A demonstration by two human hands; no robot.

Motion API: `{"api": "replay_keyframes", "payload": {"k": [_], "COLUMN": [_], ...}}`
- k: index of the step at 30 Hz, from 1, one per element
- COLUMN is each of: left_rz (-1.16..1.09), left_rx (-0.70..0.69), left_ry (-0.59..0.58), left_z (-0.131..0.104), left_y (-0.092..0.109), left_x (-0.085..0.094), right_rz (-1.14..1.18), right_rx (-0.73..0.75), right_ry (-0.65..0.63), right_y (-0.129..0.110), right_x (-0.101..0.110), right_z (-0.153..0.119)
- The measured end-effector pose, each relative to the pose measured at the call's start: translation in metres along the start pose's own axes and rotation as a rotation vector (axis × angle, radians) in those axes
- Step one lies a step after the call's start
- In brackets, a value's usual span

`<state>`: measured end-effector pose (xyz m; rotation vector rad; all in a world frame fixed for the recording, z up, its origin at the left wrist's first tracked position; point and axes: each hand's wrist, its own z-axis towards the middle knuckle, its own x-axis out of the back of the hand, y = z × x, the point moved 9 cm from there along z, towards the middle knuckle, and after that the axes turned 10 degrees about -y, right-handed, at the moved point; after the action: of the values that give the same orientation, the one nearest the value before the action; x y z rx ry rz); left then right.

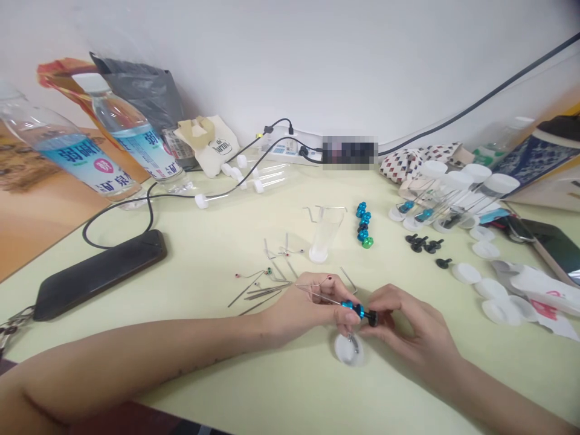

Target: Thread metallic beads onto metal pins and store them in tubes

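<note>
Between the thumb and fingers of my left hand is a blue metal fitting, with thin metal rods sticking out to the left. My right hand is closed, its fingertips at the black knob on the fitting's right end. Just below my fingers a small white cap holds small silvery pieces. Thin bent metal rods, some with coloured ends, lie beyond my left hand. Behind them a clear tube stands upright with bent rods across its top. Further right is a row of blue fittings with a green one.
Loose black knobs and white caps lie at the right. Filled tubes stand behind them, near a phone. At left are a black power bank, a looping cable and water bottles. Clear tubes lie at the back.
</note>
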<state>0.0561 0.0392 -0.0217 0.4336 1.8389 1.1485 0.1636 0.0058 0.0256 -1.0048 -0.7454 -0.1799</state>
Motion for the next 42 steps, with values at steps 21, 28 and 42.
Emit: {"api": "replay_keyframes", "payload": {"k": [21,28,42], "left_rz": [0.001,0.014,0.015], "left_rx": [0.012,0.016,0.026], "left_ry": [0.003,-0.016,-0.011], "left_z": [-0.001,-0.001,-0.001], "left_y": [-0.001,-0.001,-0.002], "left_x": [0.001,-0.001,-0.001], "right_rz": [-0.002,-0.039,-0.019], "right_rx": [0.036,-0.021,-0.038], "right_ry": [0.003,-0.119,-0.134], "right_y": [-0.005,0.004,0.004], "right_x": [0.0,-0.006,-0.008], "right_z": [0.002,0.0,0.001]}}
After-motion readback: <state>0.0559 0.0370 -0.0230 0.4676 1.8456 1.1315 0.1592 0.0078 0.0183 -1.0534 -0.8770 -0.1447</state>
